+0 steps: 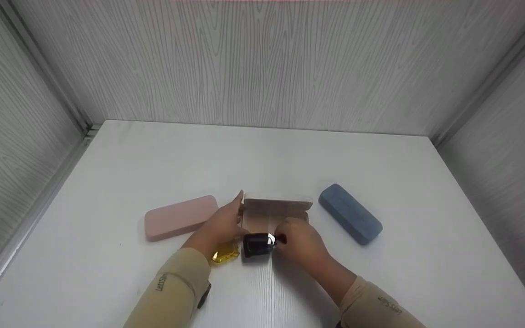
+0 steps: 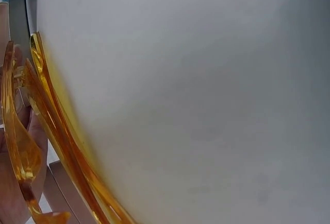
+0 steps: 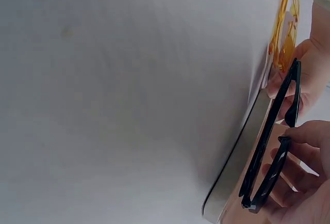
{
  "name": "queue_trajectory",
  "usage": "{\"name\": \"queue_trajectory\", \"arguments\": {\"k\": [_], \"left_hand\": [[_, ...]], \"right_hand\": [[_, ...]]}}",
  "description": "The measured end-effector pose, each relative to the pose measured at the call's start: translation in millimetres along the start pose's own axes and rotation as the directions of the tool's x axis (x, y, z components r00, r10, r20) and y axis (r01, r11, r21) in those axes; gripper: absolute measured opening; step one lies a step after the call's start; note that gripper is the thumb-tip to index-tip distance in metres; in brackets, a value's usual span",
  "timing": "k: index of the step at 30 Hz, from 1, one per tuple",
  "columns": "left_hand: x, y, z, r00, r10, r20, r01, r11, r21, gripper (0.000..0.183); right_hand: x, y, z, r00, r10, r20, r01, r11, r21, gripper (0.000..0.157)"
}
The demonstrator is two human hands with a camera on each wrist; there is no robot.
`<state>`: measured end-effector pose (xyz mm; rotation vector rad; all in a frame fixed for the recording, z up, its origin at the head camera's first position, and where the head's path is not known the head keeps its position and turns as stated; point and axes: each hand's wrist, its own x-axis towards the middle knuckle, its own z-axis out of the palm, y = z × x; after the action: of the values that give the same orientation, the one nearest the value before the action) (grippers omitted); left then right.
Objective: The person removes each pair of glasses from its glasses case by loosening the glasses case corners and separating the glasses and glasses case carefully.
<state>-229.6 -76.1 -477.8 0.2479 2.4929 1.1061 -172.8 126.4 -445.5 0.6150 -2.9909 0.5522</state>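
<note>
In the head view, a pinkish-brown open case point(image 1: 255, 221) with a stiff flap is lying on the smooth white table point(image 1: 267, 155), before pale wood-grained walls point(image 1: 262, 59). At its nine o'clock a matte pink case point(image 1: 180, 217) with rounded corners is resting; at three, a faintly mottled blue case point(image 1: 350, 214) is lying aslant. The left hand point(image 1: 226, 222) is holding the open case's left end, thumb and fingers parted around it. The right hand point(image 1: 301, 239) is pinching black glasses point(image 1: 258, 245) at the case's seven o'clock. Translucent yellow glasses point(image 1: 226, 253) are sitting at eight, beside the left wrist.

In the left wrist view, the yellow glasses are running from nine to seven o'clock, their slick plastic glowing amber; some skin is showing behind.

In the right wrist view, thumb and fingers are gripping the glossy, thick black frame, toward four o'clock, over the open case; the left hand is touching the case's far end, near two.
</note>
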Motion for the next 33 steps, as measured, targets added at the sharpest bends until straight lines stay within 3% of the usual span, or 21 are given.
{"name": "queue_trajectory", "arguments": {"k": [11, 18, 26, 33], "left_hand": [[-2.6, 0.5, -1.8, 1.000, 0.004, 0.006, -0.004, 0.999, -0.050, 0.114], [-1.5, -0.5, -1.7, 1.000, 0.023, 0.003, -0.023, 1.000, -0.003, 0.113], [-1.5, -2.5, -2.4, 1.000, 0.017, 0.011, -0.017, 1.000, -0.017, 0.115], [-2.3, -2.4, -2.2, 1.000, 0.030, 0.009, -0.029, 0.999, -0.028, 0.115]], "right_hand": [[-1.9, -8.1, 14.2, 0.999, 0.005, 0.036, -0.004, 0.999, -0.042, 0.009], [-2.7, -9.1, 18.7, 0.999, -0.024, 0.026, 0.025, 0.997, -0.072, 0.006], [-4.3, -8.4, 17.5, 0.999, -0.041, 0.031, 0.043, 0.997, -0.065, 0.006], [-8.7, -6.4, 12.8, 0.998, -0.042, 0.049, 0.045, 0.997, -0.058, 0.016]]}}
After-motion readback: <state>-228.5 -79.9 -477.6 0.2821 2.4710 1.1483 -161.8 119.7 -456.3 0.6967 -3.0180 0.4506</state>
